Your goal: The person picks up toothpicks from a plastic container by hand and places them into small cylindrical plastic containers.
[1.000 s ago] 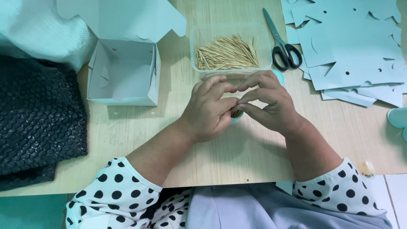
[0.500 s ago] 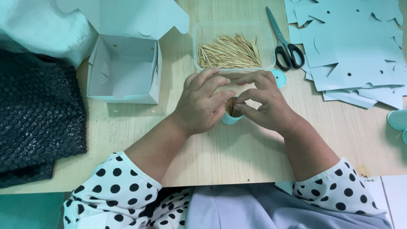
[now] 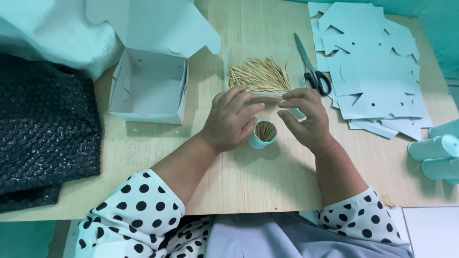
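Toothpick-filled teal tube (image 3: 263,134) between hands, left (image 3: 233,119) gripping it, right (image 3: 306,119) released.

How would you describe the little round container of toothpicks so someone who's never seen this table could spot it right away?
Start at the light wooden table and find the person's two hands near its middle. Between them, against the left hand and apart from the right hand, stands a small teal tube. Unlike the clear tray of loose toothpicks behind, it is round, upright and packed with toothpicks standing on end.
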